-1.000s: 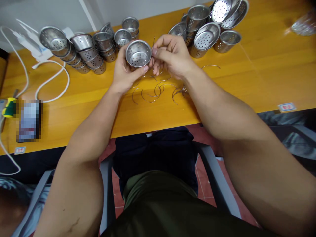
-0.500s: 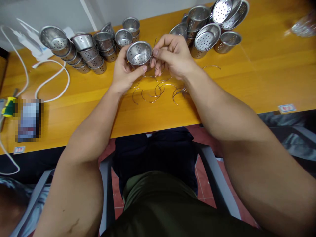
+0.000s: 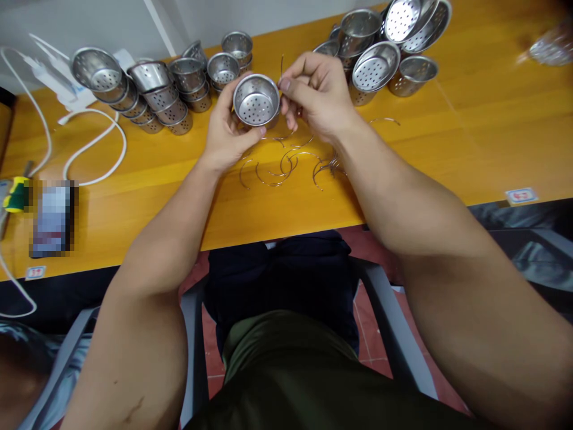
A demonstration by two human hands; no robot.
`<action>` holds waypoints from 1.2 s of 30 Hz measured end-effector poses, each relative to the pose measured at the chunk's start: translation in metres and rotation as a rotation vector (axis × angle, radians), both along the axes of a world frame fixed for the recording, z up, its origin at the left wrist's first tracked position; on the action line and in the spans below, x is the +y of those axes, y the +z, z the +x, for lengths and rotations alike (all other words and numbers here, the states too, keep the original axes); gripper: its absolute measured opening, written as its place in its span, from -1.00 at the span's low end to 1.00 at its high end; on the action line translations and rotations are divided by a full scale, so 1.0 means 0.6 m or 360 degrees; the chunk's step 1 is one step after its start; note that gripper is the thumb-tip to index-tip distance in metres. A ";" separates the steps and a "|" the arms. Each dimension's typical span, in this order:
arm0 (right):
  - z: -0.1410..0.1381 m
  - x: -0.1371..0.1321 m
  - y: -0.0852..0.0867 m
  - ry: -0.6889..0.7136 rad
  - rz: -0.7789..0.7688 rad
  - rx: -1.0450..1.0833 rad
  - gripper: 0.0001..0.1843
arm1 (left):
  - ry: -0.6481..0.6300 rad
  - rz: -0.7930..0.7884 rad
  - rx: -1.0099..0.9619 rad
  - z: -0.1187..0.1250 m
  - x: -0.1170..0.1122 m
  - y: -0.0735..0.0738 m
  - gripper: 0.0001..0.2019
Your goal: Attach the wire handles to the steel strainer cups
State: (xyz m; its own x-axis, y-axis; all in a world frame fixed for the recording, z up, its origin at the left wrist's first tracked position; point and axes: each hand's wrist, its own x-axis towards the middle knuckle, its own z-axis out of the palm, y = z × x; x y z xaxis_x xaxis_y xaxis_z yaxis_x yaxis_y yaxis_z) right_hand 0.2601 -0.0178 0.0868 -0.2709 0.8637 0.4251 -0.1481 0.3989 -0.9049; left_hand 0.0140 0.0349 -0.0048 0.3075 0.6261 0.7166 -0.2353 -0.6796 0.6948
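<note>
Left hand [image 3: 226,134] curls round a small round silver metal cup with a perforated base [image 3: 256,101], thumb at the near side under the rim, fingers at the left and behind. Cup is held above the yellow-orange wooden bench [image 3: 268,218], mouth tipped toward the wearer, holes in the base plainly seen. Right hand [image 3: 320,92] is at the cup's right side, thumb and forefinger pinched on a thin dark metal wire [image 3: 282,64]; its upper end stands above the fingertips, lower part hidden, and whether it touches the cup I cannot tell. Other right-hand fingers curl lower down, just beside the cup wall. Below both hands, on the bench: scattered thin curved metal wires [image 3: 286,173], several overlapping, a denser bunch near the right wrist. Beyond, to the left, stacks of nested perforated metal cups [image 3: 165,98], the leftmost leaning. Beyond, to the right, a cluster of perforated metal cups [image 3: 375,67], some tilted with bases in view. Far left: white power strip [image 3: 74,95], looped white cable [image 3: 126,146], pixelated dark rectangular slab [image 3: 52,218], yellow-and-green object [image 3: 17,194] near it. Far right: crumpled clear plastic [image 3: 553,48]; small white label [image 3: 521,196] at the front edge.
</note>
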 end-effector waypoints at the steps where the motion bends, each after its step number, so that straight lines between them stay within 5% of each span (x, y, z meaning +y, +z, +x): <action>1: -0.002 -0.004 0.001 0.0040 -0.0026 -0.0013 -0.24 | -0.0001 0.0000 -0.0046 0.001 0.003 -0.004 -0.01; 6: -0.007 -0.014 0.002 0.0149 -0.0171 -0.0035 -0.12 | -0.0096 0.0140 -0.0246 0.008 0.010 -0.006 0.00; 10: -0.006 -0.018 0.002 0.0230 -0.0170 -0.0036 -0.08 | 0.0015 0.0094 -0.0132 0.009 -0.006 0.010 -0.14; 17: -0.005 -0.015 0.006 0.0163 -0.0136 -0.0029 -0.08 | 0.0064 0.0115 -0.0111 0.011 -0.002 0.008 -0.09; 23: 0.001 -0.008 0.005 0.0001 0.0007 -0.0054 -0.26 | 0.0081 0.0094 -0.0084 0.004 0.011 -0.001 -0.03; 29: 0.013 -0.005 0.008 -0.0153 0.0431 -0.0269 -0.55 | 0.0103 0.0151 -0.0076 0.013 0.011 -0.010 -0.06; 36: 0.012 -0.008 0.008 -0.0139 0.0431 -0.0417 -0.60 | 0.0106 0.0077 0.0089 0.021 -0.059 0.039 -0.23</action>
State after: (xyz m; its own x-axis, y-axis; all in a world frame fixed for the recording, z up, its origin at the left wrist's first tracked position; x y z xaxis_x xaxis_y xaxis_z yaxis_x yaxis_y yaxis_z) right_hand 0.2671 -0.0228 0.0916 -0.3312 0.7540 0.5673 0.1190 0.6298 -0.7676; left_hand 0.0267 -0.0002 0.0183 0.3067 0.6116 0.7293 -0.1505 -0.7255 0.6716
